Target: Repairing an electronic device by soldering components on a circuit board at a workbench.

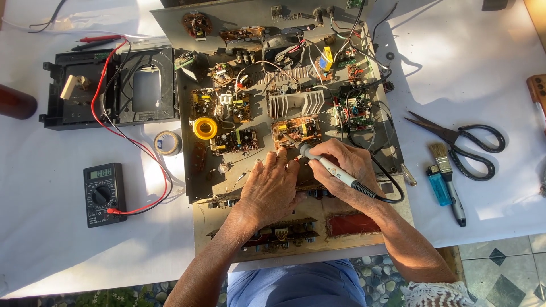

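We clamp right hand fingers on the iron mid-frame; left hand, fingers together, should steady the board.

The right hand holds a soldering iron over an orange circuit board; the left hand rests flat beside it on the chassis.

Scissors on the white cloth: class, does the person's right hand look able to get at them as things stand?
Probably not at once. The right hand grips a soldering iron over the chassis, so it is full. Yet the scissors lie uncovered on the cloth on that same side, beyond a brush and blue lighter.
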